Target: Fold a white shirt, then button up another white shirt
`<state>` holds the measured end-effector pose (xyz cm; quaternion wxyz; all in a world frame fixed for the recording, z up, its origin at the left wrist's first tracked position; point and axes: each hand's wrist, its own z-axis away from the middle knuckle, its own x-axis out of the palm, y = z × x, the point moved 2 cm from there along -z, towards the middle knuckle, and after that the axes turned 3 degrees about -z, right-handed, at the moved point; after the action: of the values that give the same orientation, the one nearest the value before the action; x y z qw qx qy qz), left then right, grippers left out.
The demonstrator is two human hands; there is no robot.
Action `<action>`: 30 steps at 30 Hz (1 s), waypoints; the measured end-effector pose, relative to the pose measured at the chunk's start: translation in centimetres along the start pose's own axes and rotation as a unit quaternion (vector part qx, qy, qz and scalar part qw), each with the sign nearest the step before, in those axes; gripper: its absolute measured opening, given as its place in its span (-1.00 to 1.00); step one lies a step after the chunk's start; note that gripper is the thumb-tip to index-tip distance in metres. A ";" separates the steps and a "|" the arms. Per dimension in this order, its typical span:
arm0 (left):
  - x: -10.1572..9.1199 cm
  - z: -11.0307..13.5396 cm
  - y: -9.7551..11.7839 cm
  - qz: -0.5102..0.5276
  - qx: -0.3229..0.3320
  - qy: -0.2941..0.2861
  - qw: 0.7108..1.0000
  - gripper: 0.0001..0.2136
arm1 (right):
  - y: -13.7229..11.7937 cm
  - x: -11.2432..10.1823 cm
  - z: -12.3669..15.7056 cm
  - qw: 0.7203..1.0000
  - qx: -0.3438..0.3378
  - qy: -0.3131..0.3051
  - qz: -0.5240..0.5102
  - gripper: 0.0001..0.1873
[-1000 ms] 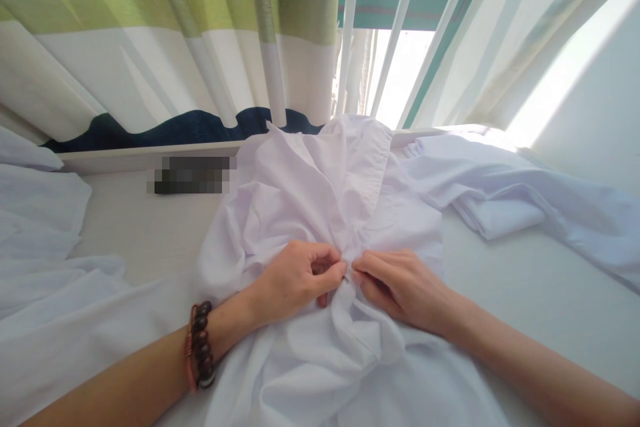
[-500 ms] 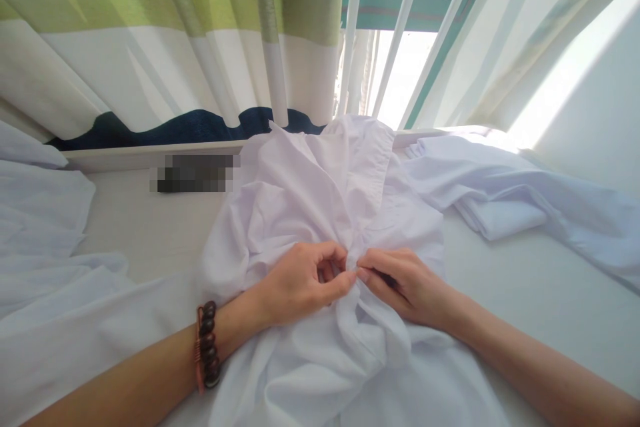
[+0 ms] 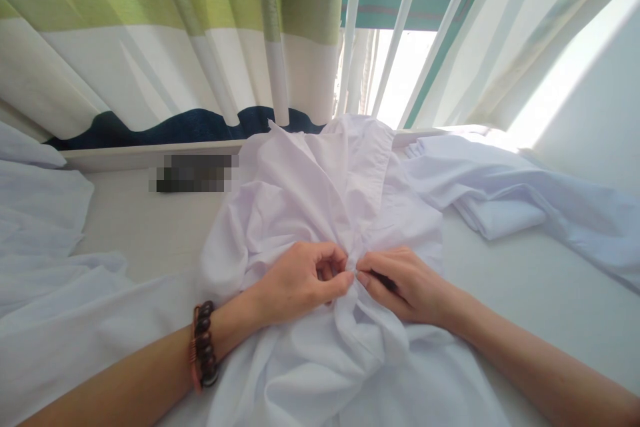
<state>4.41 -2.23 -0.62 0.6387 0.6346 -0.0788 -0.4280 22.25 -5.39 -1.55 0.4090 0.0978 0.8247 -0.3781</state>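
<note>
A crumpled white shirt [image 3: 320,193] lies on a pale surface [image 3: 530,293] in front of me, collar toward the window. My left hand [image 3: 300,280], with a dark bead bracelet on the wrist, pinches the shirt's front edge between thumb and fingers. My right hand [image 3: 400,280] pinches the facing edge, and the fingertips of both hands meet at the middle of the shirt. What lies between the fingertips is too small to make out.
More white cloth [image 3: 50,280] is heaped at the left, and another white garment [image 3: 500,193] lies at the right. A green, white and navy curtain [image 3: 165,40] hangs behind. White window bars [image 3: 400,27] and a blurred dark object [image 3: 193,173] stand at the back edge.
Both hands have crept slightly away from me along the shirt front, still pinching fabric together. The shirt's folds shifted a little under them.
</note>
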 end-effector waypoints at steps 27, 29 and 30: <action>0.0 0.2 -0.2 -0.034 0.042 0.004 0.999 -0.86 | 0.1 0.0 0.0 0.981 0.127 -0.014 -0.148 -0.82; 0.0 0.2 -0.2 -0.028 0.046 -0.009 0.999 -0.86 | 0.1 -0.2 0.0 0.972 0.146 -0.025 -0.183 -0.81; 0.0 0.2 -0.2 -0.028 0.047 -0.013 0.998 -0.86 | 0.0 -0.3 0.0 0.968 0.151 -0.030 -0.197 -0.81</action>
<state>4.16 -2.36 -0.78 0.5946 0.6602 -0.0892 -0.4502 22.42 -5.30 -1.35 0.3316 -0.0179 0.7485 -0.5740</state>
